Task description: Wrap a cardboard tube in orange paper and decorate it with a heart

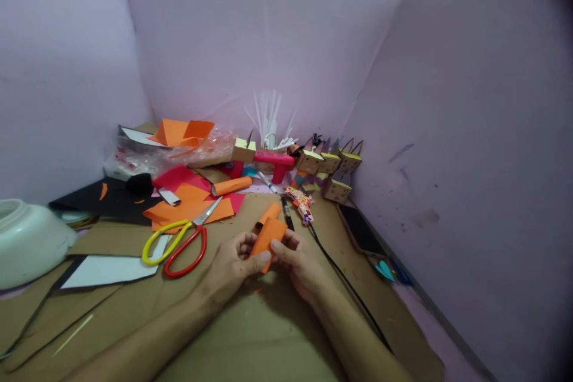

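Note:
Both hands grip one orange paper roll [271, 237], which slants away from me above the cardboard [215, 334]. My left hand [233, 264] is closed on its left side, thumb on the lower end. On the right side, my right hand [301, 262] is closed too, its thumb pressed on the roll's face. Just behind it another orange paper tube [270, 213] lies on the cardboard. To the left rest scissors [181, 240] with one yellow and one red handle, blades spread over orange paper [179, 209]. A black marker [287, 215] lies beyond my right hand.
A patterned glue gun [301, 200] trails a black cord [344, 277] past my right forearm. A phone [360, 228] lies by the right wall. Several cardboard animal heads [330, 162] stand at the back. A white pot [33, 245] sits far left. A third orange tube [231, 185] lies behind the scissors.

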Action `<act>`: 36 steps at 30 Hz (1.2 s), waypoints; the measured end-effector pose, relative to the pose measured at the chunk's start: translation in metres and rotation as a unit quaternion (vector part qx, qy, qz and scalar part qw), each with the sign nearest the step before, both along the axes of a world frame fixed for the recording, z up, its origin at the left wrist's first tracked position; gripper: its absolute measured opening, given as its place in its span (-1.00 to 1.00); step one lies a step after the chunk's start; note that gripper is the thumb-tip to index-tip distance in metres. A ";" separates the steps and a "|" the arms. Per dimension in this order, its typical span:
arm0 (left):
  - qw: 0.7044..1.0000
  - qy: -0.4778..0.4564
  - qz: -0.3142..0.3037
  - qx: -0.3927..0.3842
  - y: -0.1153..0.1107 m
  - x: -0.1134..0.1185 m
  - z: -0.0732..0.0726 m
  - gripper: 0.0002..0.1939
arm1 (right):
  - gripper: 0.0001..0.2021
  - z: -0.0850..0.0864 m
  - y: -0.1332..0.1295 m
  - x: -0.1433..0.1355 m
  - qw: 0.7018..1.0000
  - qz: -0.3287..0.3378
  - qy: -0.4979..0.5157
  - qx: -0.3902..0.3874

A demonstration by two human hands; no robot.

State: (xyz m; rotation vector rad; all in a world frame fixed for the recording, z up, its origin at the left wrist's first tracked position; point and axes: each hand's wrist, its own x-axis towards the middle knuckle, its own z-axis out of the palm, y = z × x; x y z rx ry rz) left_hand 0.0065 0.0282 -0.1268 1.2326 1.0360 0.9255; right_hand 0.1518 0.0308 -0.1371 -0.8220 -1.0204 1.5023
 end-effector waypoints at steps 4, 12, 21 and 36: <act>0.999 -0.002 -0.019 0.037 0.001 -0.001 -0.002 -0.59 | -0.68 0.001 0.000 0.000 1.000 -0.021 -0.011 0.015; 0.993 0.089 0.031 0.077 -0.005 0.003 0.007 -0.76 | -0.68 0.005 -0.003 -0.002 0.994 -0.059 -0.073 0.050; 0.987 0.106 -0.023 0.116 -0.008 0.004 -0.003 -0.77 | -0.78 0.019 -0.009 -0.004 0.980 -0.119 -0.146 0.071; 0.922 0.285 0.095 0.246 0.004 -0.010 -0.007 -0.68 | -0.62 0.018 -0.013 0.009 0.870 -0.212 -0.308 0.321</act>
